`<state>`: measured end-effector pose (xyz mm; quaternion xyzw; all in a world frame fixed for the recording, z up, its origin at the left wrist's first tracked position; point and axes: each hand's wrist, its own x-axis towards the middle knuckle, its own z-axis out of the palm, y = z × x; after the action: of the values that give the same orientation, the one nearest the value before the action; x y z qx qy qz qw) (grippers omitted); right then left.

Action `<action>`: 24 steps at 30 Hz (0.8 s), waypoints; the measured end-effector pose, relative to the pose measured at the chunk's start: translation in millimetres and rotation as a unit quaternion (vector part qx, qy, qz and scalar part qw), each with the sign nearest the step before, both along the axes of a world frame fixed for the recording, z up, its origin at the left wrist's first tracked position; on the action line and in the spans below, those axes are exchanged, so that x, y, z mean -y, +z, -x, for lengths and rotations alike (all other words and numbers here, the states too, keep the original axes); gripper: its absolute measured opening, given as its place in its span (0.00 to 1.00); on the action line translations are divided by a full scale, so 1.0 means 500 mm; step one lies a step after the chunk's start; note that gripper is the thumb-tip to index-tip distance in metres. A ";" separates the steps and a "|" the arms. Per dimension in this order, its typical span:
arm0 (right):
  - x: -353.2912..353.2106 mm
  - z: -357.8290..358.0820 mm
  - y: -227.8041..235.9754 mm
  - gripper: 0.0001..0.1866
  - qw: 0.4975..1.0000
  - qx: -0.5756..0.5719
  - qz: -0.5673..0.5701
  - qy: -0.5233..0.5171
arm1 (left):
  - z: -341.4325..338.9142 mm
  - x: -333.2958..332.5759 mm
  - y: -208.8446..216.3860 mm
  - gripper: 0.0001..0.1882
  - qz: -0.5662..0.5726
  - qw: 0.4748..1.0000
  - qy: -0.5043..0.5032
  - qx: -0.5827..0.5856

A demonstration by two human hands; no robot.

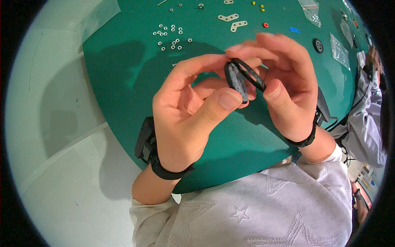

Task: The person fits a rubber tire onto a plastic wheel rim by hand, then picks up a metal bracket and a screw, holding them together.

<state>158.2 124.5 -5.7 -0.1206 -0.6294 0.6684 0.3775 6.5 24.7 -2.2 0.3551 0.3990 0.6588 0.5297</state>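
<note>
Nearest, along the lower edge, a pale shirt with embossed stars fills the frame, its sleeves ending at the forearms. Black straps circle both wrists, the left strap at lower centre-left and the right strap at centre right, each with a dark box on its outer side. Above them, at the centre, the left hand is curled, thumb and fingers pinching a grey disc with a black rim, tilted nearly edge-on. The right hand is partly closed, its thumb at the lower end of a slanted black ring; the ring's upper end meets the disc's top near the fingertips. Beyond lies the green table. Silvery nuts are scattered at upper left of centre, while a black wheel and a clear bag lie at upper right. Farther up are a blue strip, a red ring and two angled metal brackets. Small yellow pieces and another clear bag lie near the top edge.
</note>
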 end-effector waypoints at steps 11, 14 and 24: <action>-0.008 -0.024 -0.001 0.26 0.984 0.046 -0.170 -0.002 | 0.001 0.006 -0.008 0.23 -0.021 0.999 0.000 0.024; -0.014 -0.024 -0.002 0.25 0.978 0.038 -0.203 0.006 | 0.000 0.007 -0.011 0.22 -0.038 0.999 0.007 0.013; 0.010 -0.014 0.020 0.26 0.990 0.045 -0.122 -0.047 | -0.009 0.004 -0.003 0.27 -0.037 0.999 -0.002 0.035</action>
<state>165.3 119.3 4.6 -0.1332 -0.7159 0.5624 0.3917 11.1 22.9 -3.6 0.3519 0.3543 0.6842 0.5315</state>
